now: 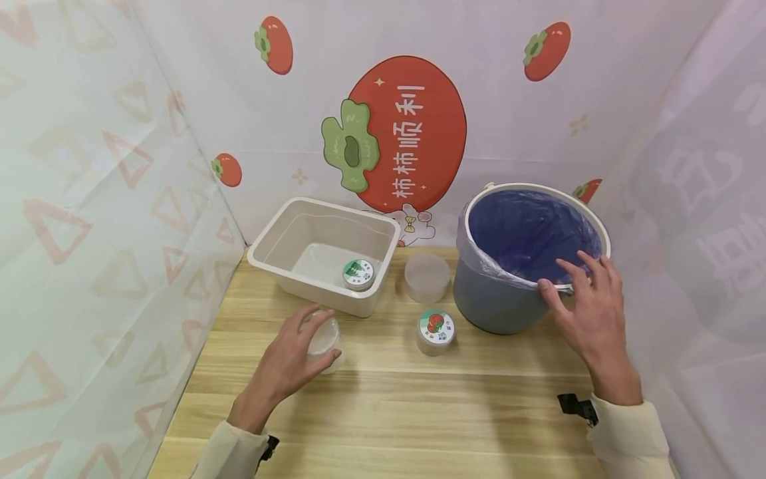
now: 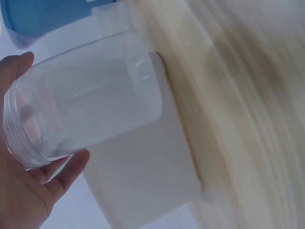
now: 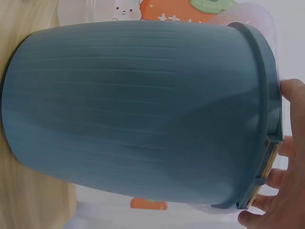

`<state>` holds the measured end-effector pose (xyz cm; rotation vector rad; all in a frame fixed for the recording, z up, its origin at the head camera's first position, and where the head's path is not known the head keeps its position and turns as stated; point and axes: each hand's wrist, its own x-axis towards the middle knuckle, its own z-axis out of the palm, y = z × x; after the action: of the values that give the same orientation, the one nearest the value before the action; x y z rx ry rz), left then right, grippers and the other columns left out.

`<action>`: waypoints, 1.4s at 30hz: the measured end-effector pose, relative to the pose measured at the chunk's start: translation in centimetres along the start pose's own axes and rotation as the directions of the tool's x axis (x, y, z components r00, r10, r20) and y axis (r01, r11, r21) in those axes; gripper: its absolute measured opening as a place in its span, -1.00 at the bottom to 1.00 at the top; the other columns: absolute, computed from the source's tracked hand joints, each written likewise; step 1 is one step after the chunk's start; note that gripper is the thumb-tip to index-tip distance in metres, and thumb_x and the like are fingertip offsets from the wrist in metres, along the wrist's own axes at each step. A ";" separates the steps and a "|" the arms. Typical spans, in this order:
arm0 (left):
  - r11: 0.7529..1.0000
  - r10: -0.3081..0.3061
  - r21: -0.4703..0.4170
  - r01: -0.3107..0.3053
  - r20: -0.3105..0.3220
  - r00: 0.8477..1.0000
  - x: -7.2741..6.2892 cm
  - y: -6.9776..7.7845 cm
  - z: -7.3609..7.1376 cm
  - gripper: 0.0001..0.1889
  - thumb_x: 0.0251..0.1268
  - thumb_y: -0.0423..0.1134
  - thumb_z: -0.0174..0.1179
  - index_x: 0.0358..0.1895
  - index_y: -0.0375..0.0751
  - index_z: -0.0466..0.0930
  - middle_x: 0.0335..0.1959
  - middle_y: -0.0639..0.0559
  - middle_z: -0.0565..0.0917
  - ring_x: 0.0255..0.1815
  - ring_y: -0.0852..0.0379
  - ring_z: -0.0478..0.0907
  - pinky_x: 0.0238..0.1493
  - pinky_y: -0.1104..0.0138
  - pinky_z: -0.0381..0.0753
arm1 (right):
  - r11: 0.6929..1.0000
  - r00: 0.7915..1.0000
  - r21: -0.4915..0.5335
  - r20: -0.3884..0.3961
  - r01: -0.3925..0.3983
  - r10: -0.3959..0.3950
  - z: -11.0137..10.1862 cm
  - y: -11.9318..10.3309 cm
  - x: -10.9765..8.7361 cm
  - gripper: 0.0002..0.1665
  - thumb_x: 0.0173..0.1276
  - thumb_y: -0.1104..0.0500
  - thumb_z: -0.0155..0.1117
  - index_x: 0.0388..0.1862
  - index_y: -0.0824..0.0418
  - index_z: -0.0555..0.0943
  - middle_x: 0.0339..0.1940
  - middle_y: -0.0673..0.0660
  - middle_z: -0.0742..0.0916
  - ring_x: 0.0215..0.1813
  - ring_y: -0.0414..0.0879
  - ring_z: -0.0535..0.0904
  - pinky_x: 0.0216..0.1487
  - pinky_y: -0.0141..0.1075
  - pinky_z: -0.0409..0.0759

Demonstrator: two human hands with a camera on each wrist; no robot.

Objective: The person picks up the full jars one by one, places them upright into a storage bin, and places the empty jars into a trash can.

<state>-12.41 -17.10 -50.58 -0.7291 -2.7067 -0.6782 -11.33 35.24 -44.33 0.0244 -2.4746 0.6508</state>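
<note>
One clear cylindrical plastic jar [image 2: 90,95] is occupying the left of the light wood table [image 1: 419,412], just near of a beige rectangular plastic tub [image 1: 305,286]. Left hand [image 1: 292,362] is curling round its mouth, thumb and fingers on opposite sides. Can't tell from these angles whether the base is bearing on the wood. Right hand [image 1: 595,319] is spreading over the near-right rim of a round blue plastic bucket [image 1: 499,306], thumb touching. Handling guess: jar is looking light, stiff-walled, slick; ridged neck is offering best bite, hard squeezing risking a slip. Bucket's rim is looking stiff, its thin translucent liner [image 1: 532,233] soft.
</note>
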 end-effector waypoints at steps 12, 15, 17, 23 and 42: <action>0.997 0.082 -0.012 -0.082 -0.011 0.997 1.7 3.1 -2.2 -0.17 0.20 0.10 0.61 0.53 0.07 0.50 0.47 -0.20 0.54 0.38 -0.20 0.60 0.07 -0.06 0.78 | 0.999 0.999 -0.003 0.001 0.040 -0.040 0.2 0.2 -0.1 -0.11 0.64 -0.42 0.13 0.33 0.39 0.64 0.54 0.56 0.47 0.73 0.49 0.11 0.81 0.22 -0.13; 0.995 0.098 -0.018 -0.098 -0.019 0.995 2.2 3.6 -2.5 -0.17 0.21 0.10 0.61 0.54 0.07 0.50 0.49 -0.20 0.53 0.40 -0.19 0.59 0.12 -0.07 0.77 | 0.999 0.999 -0.004 0.010 0.049 -0.049 0.3 0.2 -0.1 -0.11 0.66 -0.41 0.10 0.31 0.40 0.64 0.53 0.57 0.47 0.74 0.47 0.09 0.82 0.20 -0.16; 0.993 0.112 -0.020 -0.113 -0.031 0.993 2.5 3.8 -2.7 -0.18 0.20 0.09 0.61 0.53 0.06 0.51 0.50 -0.19 0.53 0.41 -0.19 0.58 0.16 -0.08 0.76 | 0.999 0.999 0.000 0.008 0.051 -0.051 0.4 0.2 -0.2 -0.11 0.66 -0.41 0.09 0.31 0.40 0.64 0.52 0.57 0.47 0.74 0.46 0.08 0.82 0.19 -0.17; 0.986 0.165 -0.015 -0.166 -0.079 0.983 4.0 4.6 -2.9 -0.18 0.18 0.06 0.61 0.52 0.01 0.52 0.50 -0.17 0.53 0.43 -0.16 0.58 0.21 -0.07 0.75 | 0.997 0.997 0.016 -0.016 0.071 -0.071 0.6 0.3 -0.3 -0.05 0.65 -0.47 0.03 0.26 0.42 0.65 0.50 0.57 0.48 0.72 0.48 0.10 0.82 0.18 -0.17; 0.962 0.257 -0.056 -0.266 -0.134 0.957 10.4 7.2 -3.9 -0.18 0.22 0.02 0.61 0.53 -0.03 0.49 0.53 -0.22 0.49 0.51 -0.20 0.48 0.47 -0.07 0.58 | 0.999 0.999 0.038 -0.004 0.037 -0.037 0.7 0.5 -0.5 -0.14 0.68 -0.39 0.09 0.23 0.43 0.65 0.51 0.57 0.47 0.77 0.44 0.02 0.82 0.22 -0.17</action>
<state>-16.92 -9.32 -40.88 -1.0056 -2.4233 -0.7336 -11.36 35.33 -45.30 0.0832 -2.4527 0.6811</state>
